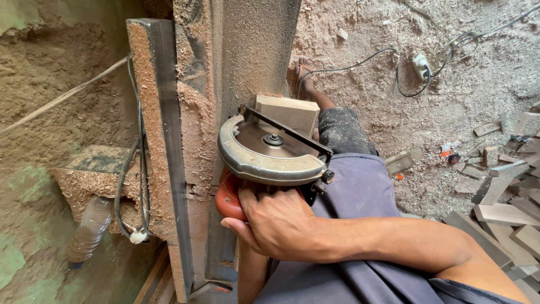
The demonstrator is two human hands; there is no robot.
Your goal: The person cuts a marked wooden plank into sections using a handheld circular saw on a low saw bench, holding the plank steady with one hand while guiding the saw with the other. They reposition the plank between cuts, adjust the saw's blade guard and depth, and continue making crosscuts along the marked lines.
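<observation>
At far left, a clear plastic bottle (89,229) hangs low beside a sawdust-caked ledge, with a black cable (134,169) looping down next to it. Just right of that stands a dusty metal beam (169,152). At the centre, the circular saw (270,149) sits with its blade against a pale wood block (288,112). The right hand (275,222) grips the saw's orange handle from below, fingers clamped around it. The left hand is hidden beneath the right forearm, so its grip cannot be told. Farther right, offcuts (503,186) and a white plug (421,66) lie on the sawdust floor.
</observation>
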